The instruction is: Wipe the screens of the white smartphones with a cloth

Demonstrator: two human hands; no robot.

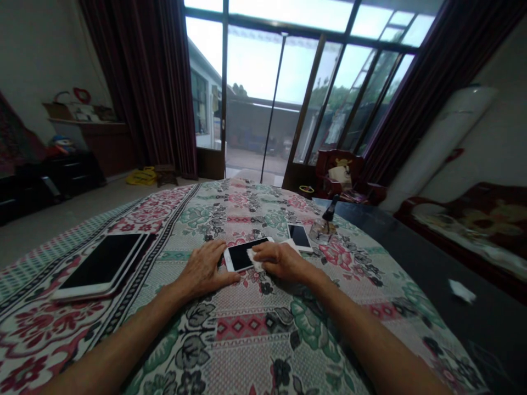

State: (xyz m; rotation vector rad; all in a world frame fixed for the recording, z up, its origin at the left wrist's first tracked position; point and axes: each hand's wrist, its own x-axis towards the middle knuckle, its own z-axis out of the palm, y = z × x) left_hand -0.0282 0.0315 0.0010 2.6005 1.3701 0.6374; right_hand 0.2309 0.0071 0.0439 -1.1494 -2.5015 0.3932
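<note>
A white phone with a dark screen (pixel 242 254) lies flat on the patterned tablecloth (pixel 242 302). At its left end rests my left hand (pixel 206 267), fingers spread, the fingertips and thumb around the phone's edge. My right hand (pixel 282 260) is closed on a white tissue (pixel 256 260), which touches the right part of the phone's screen. Just beyond my right hand lies a second white phone (pixel 300 237), face up, beside a glass dish (pixel 322 231).
Stacked tablets (pixel 101 264) lie at the left. A black-handled object (pixel 331 208) stands in the dish. Crumpled white paper (pixel 461 291) sits on the dark surface at the right. Beyond the table are a wooden chair (pixel 340 170) and glass doors.
</note>
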